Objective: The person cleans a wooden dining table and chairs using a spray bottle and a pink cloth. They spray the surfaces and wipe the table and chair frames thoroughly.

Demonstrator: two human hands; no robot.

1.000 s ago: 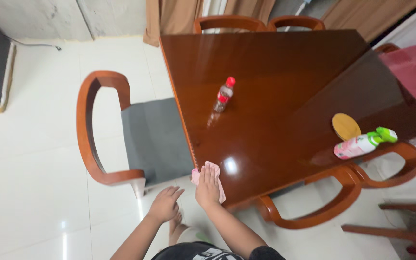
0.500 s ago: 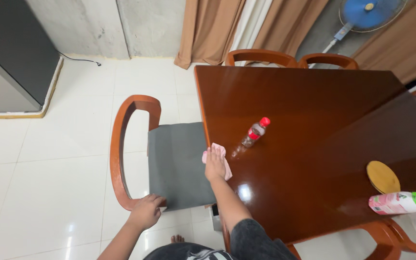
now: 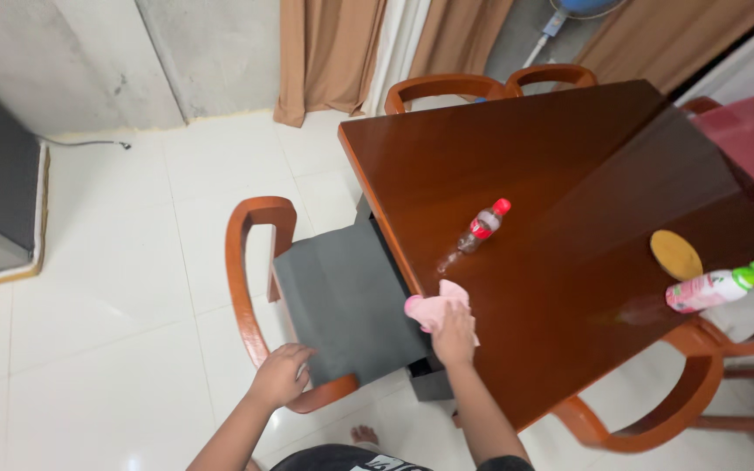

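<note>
Two hands are engaged: the right hand (image 3: 453, 334) lies palm down, fingers together and extended, pressing a pink cloth (image 3: 434, 307) flat against the near-left edge of the glossy wooden table (image 3: 569, 166), while the left hand (image 3: 279, 375) rests on the near arm of the wooden armchair (image 3: 255, 288), fingers curled loosely over the rail. The chair's grey seat pad (image 3: 342, 305) sits partly under the table edge. Judged from this layout, the step in hand is wiping the tabletop along its left edge, with the left hand acting as a brace. The next stroke would call for even downward pressure on the cloth and a path that stays clear of the small bottle (image 3: 479, 228), which stands just beyond the cloth; it is clear plastic with a red cap and a red label band, and looks light enough to tip if struck. At the right edge of the table a spray bottle (image 3: 717, 288) lies on its side, with a pink-and-white body and a green nozzle head pointing right. Just beyond it lies a round tan coaster (image 3: 675, 254), flat on the surface. Further chairs stand at the far and right sides, and brown curtains (image 3: 333, 52) hang on the far wall.
</note>
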